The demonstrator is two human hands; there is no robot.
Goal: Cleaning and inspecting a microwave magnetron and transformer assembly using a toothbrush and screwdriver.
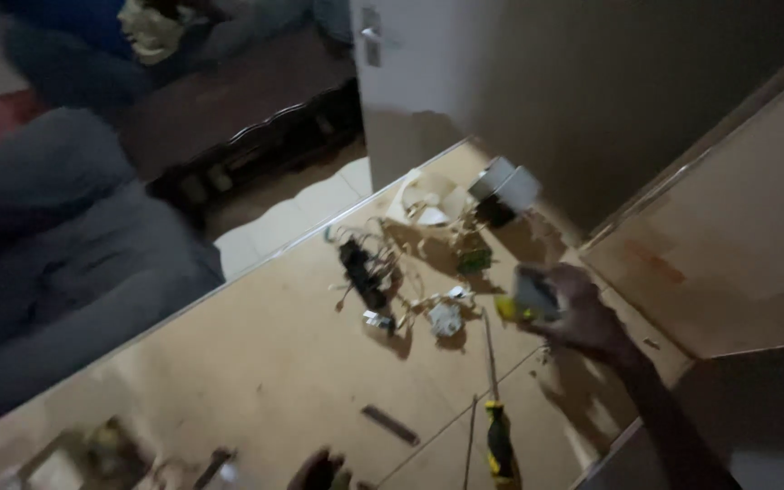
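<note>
Right hand (583,318) outstretched, fingers curled in a grip; left hand (319,472) low, barely visible.

Head view, sole camera: I look down, tilted, from some height over the wooden table (256,363) toward the wall (592,100).

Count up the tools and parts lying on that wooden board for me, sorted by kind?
Screwdrivers with yellow-and-black handle: 1
Black parts with wires: 1
Small white parts: 1
Green circuit boards: 1
White-and-black housings: 1
Dark flat strips: 1
Small grey-and-yellow objects in the right hand: 1
Total: 7. Blur may hide more.
</note>
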